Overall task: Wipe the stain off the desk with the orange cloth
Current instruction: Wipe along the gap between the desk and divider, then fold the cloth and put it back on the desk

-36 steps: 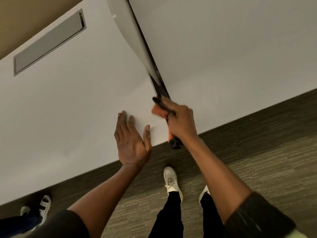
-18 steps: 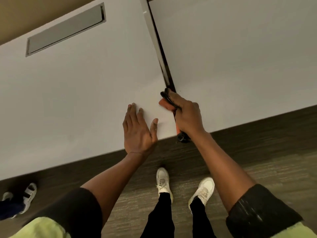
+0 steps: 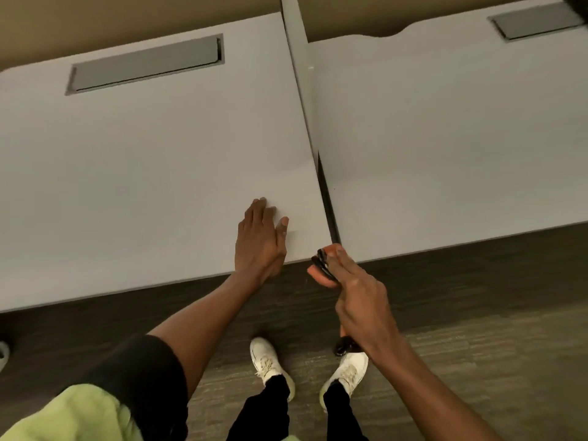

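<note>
My left hand (image 3: 261,237) lies flat, fingers spread, on the white desk (image 3: 143,173) near its front right corner. My right hand (image 3: 359,297) is just off the desk's front edge, over the floor, closed around the orange cloth (image 3: 319,275). Black parts show at my fingertips and below my wrist. The orange cloth touches neither desk. A tiny dark speck (image 3: 334,188) sits on the neighbouring white desk (image 3: 445,154), close to the gap. I see no clear stain on the left desk.
A narrow dark gap (image 3: 327,205) and a grey divider panel (image 3: 299,58) separate the two desks. Each desk has a grey cable slot (image 3: 143,65) at the back. My white shoes (image 3: 267,364) stand on dark carpet; another person's shoe (image 3: 3,354) is at far left.
My right hand has drawn the orange cloth back from the gap between the desks to beyond the front edge. My left hand has stayed flat on the desk. My view has tilted up.
</note>
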Tool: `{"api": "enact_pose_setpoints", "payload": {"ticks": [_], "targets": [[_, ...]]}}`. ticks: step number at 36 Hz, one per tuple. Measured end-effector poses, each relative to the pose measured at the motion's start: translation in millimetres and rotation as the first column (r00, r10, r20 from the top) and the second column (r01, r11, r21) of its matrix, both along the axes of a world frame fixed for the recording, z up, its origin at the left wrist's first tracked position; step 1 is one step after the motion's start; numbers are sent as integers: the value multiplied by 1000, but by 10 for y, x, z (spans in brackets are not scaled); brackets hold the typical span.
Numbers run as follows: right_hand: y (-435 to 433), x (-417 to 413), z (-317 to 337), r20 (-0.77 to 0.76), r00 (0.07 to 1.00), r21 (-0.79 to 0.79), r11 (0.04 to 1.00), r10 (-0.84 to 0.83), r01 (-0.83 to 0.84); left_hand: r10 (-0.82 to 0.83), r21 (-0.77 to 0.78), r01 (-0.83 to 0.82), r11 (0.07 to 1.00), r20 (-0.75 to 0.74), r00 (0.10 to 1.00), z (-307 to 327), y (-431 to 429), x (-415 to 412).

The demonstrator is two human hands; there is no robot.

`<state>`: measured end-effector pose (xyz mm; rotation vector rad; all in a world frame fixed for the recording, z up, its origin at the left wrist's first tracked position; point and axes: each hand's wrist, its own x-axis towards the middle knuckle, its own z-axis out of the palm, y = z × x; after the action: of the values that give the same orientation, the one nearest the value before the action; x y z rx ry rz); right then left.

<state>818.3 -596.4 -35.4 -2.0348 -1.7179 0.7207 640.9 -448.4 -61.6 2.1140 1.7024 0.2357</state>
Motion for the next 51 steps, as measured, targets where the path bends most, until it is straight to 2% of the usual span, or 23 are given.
{"api": "enact_pose_setpoints", "payload": {"ticks": [3,8,10,14,18,22,25,29,33,35,38,41,44,47,51], "targets": [[115,40,215,-35,996,68,994,-84,87,-53,-36,54,998,37,998,47,11,-265],[619,61,344,12,990,270,954,-138,129,-22,-22,21,1000,-54,998,-85,-104,-817],[850,66,230,65,992,248,965,-108,89,-39,-30,37,999,-93,995,-121,-132,-979],[1020,-85,-114,129,991,105,993,45,-58,-86,-46,82,996,-93,992,-163,-182,-1235],[881,-339,-317,260,965,143,986,44,-84,-150,-68,147,987,-43,988,-146,-193,-1436],[722,-622,-298,251,967,140,988,30,-67,-178,-104,179,978,16,984,-84,-121,-1550],[576,-937,-251,253,964,172,977,82,-128,-165,-130,171,977,59,985,-21,-63,-1588],[361,-1422,-220,196,953,165,950,230,-264,-111,-171,138,976,159,981,99,-10,-1629],[268,-1728,-80,74,934,112,928,349,-355,44,-250,30,968,284,958,258,1,-1699],[236,-1837,53,-58,941,87,941,334,-328,106,-214,-37,976,318,942,335,-41,-1758],[255,-1971,235,-179,954,171,963,239,-210,205,-158,-162,974,313,927,503,-130,-1855],[362,-2043,411,-290,948,246,968,128,-55,388,-239,-320,917,346,854,707,-205,-1960],[492,-2071,611,-412,910,265,961,41,77,564,-449,-383,807,397,724,899,-270,-2046],[604,-2098,773,-435,900,282,954,32,103,669,-641,-307,704,451,591,1120,-299,-2089],[692,-2151,910,-439,896,340,936,71,92,691,-716,-169,677,539,481,1386,-272,-2080]]}}
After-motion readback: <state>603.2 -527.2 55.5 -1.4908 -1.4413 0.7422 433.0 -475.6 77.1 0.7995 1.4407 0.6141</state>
